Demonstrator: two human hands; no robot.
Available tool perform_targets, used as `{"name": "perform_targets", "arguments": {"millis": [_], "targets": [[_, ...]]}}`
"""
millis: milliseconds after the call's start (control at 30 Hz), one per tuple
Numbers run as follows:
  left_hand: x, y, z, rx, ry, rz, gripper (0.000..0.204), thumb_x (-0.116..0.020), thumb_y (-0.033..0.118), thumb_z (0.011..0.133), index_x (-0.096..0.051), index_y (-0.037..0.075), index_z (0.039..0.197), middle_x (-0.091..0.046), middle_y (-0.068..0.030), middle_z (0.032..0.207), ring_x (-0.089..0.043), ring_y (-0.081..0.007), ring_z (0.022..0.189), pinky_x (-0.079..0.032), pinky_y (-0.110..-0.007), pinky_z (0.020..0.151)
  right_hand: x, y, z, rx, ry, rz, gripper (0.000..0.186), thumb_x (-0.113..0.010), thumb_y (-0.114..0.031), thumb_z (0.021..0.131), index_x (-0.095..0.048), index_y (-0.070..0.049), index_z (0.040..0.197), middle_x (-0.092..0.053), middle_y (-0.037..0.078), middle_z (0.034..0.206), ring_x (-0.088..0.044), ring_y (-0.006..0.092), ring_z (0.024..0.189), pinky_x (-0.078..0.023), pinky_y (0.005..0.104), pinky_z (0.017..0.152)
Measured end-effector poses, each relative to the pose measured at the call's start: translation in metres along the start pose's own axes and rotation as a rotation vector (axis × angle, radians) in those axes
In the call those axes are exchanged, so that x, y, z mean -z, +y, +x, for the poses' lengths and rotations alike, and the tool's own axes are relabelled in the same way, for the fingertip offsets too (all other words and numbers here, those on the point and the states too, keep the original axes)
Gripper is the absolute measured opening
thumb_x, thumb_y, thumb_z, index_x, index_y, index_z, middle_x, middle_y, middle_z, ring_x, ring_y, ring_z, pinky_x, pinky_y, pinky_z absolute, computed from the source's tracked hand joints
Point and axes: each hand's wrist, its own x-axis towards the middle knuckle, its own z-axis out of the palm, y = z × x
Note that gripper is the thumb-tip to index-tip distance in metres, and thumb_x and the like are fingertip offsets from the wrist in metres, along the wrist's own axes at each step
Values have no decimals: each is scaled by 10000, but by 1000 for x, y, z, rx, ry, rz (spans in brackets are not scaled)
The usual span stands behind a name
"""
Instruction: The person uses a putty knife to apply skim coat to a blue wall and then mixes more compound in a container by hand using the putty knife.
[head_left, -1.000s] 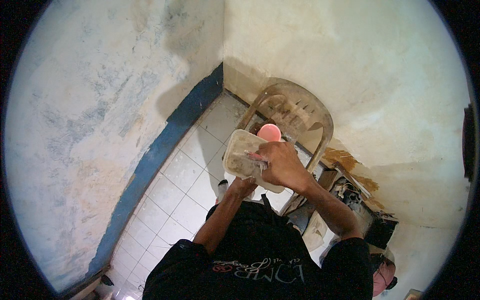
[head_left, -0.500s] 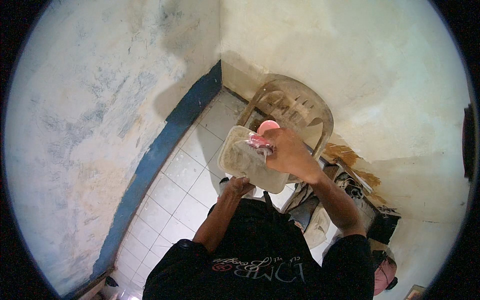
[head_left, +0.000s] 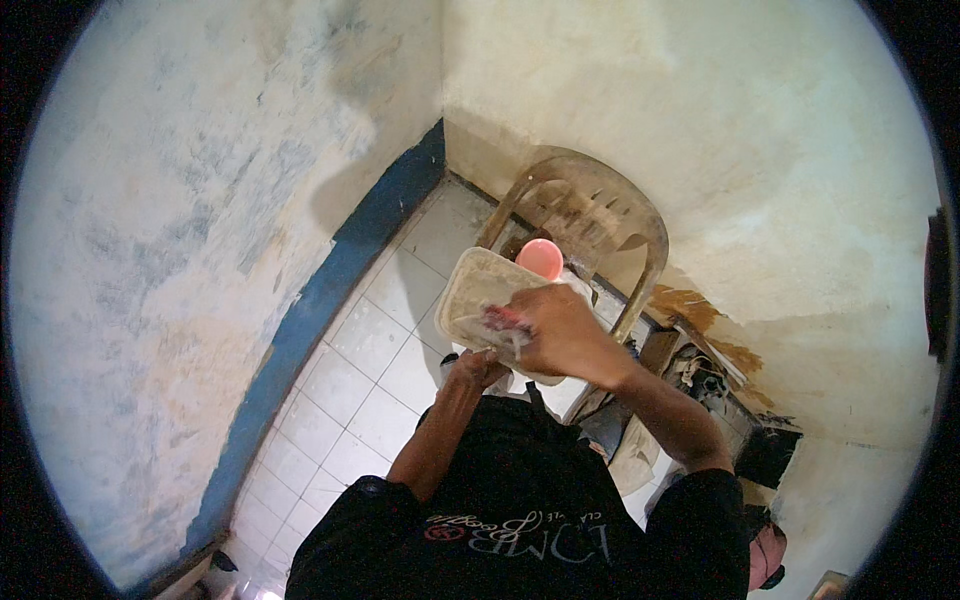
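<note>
My left hand (head_left: 478, 370) is closed on the near edge of a shallow, off-white rectangular plastic tub (head_left: 478, 275), holding it in front of my body. Over the tub's near half is my right hand (head_left: 568, 335), with its fingers wrapped round a small red tool (head_left: 506, 318) smeared with white. Motion blur and my fingers hide the tool's exact kind. A whitish film coats the tub's inside. Just beyond my right hand stands a pink cup (head_left: 541, 258).
A stained plastic chair (head_left: 600, 190) stands in the corner beyond the tub. Patchy white wall (head_left: 180, 230) with a blue lower band (head_left: 300, 320) runs along the left. White tiles (head_left: 345, 400) cover the floor. Cluttered items (head_left: 690, 370) lie against the wall at right.
My right hand has moved the red tool toward me, from the tub's far part to its near half. The pink cup shows more fully. My left hand keeps its hold.
</note>
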Motion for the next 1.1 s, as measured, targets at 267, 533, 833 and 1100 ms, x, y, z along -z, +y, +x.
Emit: {"name": "perform_targets", "arguments": {"millis": [267,533,833,1100], "targets": [[-22,15,6,61,395,-320,1001,-857,165,544,-315,168,1385,-395,-82,1389,-396,-315,1277,-367,-538,1041,6,13,-3,62,177,159,284,-621,-91,566,-635,-7,836,-614,183,760,-599,384,727,-490,427,652],[-29,14,-2,4,66,-62,910,-810,137,629,-301,120,1383,-431,-107,1347,-430,-312,1252,-366,-535,1038,10,4,5,-185,105,34,247,-656,-128,556,-624,16,755,-611,193,756,-605,376,728,-488,444,673],[-26,15,2,-36,42,28,864,-818,163,648,-339,120,1366,-437,-85,1339,-427,-272,1253,-403,-483,1020,11,5,0,-123,177,-102,317,-646,-84,544,-645,-6,851,-618,147,853,-603,327,824,-485,431,682],[-3,8,-2,-62,-109,31,703,-688,277,781,-334,118,1367,-459,-83,1324,-451,-253,1227,-388,-436,1034,-24,2,-30,105,77,-171,345,-673,-72,538,-656,-59,883,-585,68,841,-584,258,815,-492,400,646]]}}
